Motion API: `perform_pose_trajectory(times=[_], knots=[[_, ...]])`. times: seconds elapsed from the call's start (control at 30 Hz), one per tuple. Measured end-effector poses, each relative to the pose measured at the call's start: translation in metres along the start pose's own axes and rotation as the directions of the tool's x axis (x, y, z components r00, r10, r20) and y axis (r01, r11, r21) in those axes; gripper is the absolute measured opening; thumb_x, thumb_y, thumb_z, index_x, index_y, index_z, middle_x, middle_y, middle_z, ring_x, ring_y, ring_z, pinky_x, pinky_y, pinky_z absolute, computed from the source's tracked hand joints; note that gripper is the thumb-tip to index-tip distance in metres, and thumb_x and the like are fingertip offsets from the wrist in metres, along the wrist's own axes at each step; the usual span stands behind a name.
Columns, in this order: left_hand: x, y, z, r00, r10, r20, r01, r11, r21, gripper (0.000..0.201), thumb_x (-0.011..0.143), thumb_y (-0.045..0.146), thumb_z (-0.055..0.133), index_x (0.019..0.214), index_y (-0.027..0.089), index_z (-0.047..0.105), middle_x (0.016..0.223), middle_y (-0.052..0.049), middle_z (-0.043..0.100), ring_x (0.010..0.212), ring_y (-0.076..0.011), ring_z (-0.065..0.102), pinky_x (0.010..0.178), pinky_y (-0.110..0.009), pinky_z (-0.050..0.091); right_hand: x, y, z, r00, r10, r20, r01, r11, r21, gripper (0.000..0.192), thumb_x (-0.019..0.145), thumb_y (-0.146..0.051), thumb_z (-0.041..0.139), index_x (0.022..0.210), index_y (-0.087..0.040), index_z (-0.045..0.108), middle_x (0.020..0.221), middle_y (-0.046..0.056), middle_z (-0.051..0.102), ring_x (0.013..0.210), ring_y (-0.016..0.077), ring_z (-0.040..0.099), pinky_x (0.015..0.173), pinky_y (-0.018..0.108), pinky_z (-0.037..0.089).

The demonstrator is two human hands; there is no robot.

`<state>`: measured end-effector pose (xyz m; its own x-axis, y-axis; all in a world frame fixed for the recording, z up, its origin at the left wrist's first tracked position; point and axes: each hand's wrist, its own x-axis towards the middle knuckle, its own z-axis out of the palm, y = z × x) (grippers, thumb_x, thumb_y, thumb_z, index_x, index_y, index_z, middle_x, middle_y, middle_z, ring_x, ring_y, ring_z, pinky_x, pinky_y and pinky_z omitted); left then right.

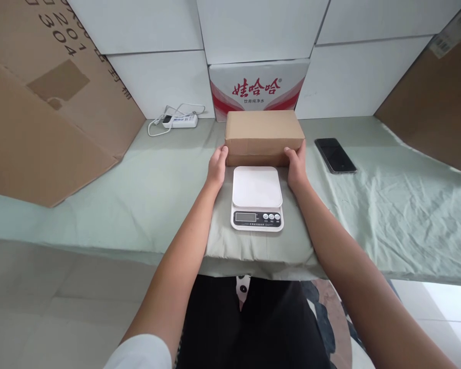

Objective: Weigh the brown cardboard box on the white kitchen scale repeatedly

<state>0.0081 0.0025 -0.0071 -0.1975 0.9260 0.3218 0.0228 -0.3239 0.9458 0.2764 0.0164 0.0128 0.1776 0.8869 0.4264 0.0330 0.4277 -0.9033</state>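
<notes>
A plain brown cardboard box (264, 136) sits on a table draped in pale green cloth (388, 205), its long axis running left to right across the view and one broad side facing the camera. The left hand (217, 166) presses flat against the box's left end, fingers extended upward along the edge, while the right hand (296, 166) cups the right end, thumb on the near face; both grip the box between them. Just in front of the box, between the wrists, lies a white digital kitchen scale (257, 197), its display and buttons toward the person. A dark phone (335, 155) lies to the right, a white power strip (180, 121) to the left, and a red-and-white printed carton (258, 88) stands behind.
</notes>
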Motion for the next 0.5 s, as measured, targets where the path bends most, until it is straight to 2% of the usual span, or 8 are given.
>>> perform_pose_trajectory(times=[0.1, 0.2, 0.27, 0.37, 0.5], knots=[[-0.004, 0.012, 0.002, 0.999, 0.003, -0.042, -0.003, 1.000, -0.020, 0.088, 0.089, 0.101, 0.061, 0.135, 0.027, 0.076, 0.150, -0.016, 0.079, 0.157, -0.0376, 0.066, 0.132, -0.052, 0.050, -0.002, -0.006, 0.001, 0.998, -0.060, 0.032, 0.061, 0.998, -0.015, 0.080, 0.086, -0.061, 0.071, 0.161, -0.039, 0.057, 0.160, 0.005, 0.068, 0.167, 0.0353, 0.051, 0.151, 0.061, 0.029], [-0.013, 0.028, 0.001, 0.995, 0.077, -0.065, -0.077, 0.997, -0.007, 0.094, 0.086, 0.105, 0.059, 0.138, 0.028, 0.075, 0.154, -0.014, 0.077, 0.160, -0.0381, 0.063, 0.134, -0.052, 0.049, -0.010, -0.021, 0.000, 0.992, -0.108, 0.058, 0.110, 0.994, -0.016, 0.086, 0.087, -0.064, 0.072, 0.168, -0.043, 0.052, 0.166, 0.004, 0.065, 0.171, 0.0332, 0.047, 0.152, 0.058, 0.027], [-0.024, 0.042, -0.001, 0.989, 0.138, -0.059, -0.137, 0.990, 0.012, 0.093, 0.089, 0.103, 0.057, 0.140, 0.027, 0.076, 0.154, -0.015, 0.076, 0.160, -0.0382, 0.063, 0.134, -0.052, 0.049, -0.019, -0.035, -0.003, 0.989, -0.132, 0.071, 0.132, 0.991, 0.006, 0.093, 0.086, -0.067, 0.074, 0.172, -0.043, 0.047, 0.171, 0.005, 0.062, 0.175, 0.0336, 0.043, 0.152, 0.057, 0.027], [-0.052, 0.061, -0.007, 0.979, 0.197, -0.052, -0.197, 0.980, 0.012, 0.084, 0.097, 0.094, 0.058, 0.141, 0.026, 0.076, 0.152, -0.015, 0.077, 0.157, -0.0387, 0.065, 0.133, -0.053, 0.051, -0.040, -0.057, -0.011, 0.984, -0.156, 0.080, 0.153, 0.987, 0.043, 0.105, 0.085, -0.071, 0.077, 0.177, -0.039, 0.039, 0.183, 0.008, 0.051, 0.180, 0.0367, 0.038, 0.152, 0.059, 0.028], [-0.108, 0.074, -0.017, 0.984, 0.166, -0.057, -0.167, 0.986, -0.017, 0.077, 0.101, 0.088, 0.059, 0.143, 0.027, 0.077, 0.154, -0.016, 0.078, 0.157, -0.0404, 0.067, 0.133, -0.056, 0.052, -0.077, -0.070, -0.027, 0.988, -0.143, 0.065, 0.143, 0.990, 0.005, 0.108, 0.084, -0.075, 0.078, 0.178, -0.040, 0.038, 0.190, 0.005, 0.045, 0.180, 0.0368, 0.039, 0.151, 0.058, 0.032]])
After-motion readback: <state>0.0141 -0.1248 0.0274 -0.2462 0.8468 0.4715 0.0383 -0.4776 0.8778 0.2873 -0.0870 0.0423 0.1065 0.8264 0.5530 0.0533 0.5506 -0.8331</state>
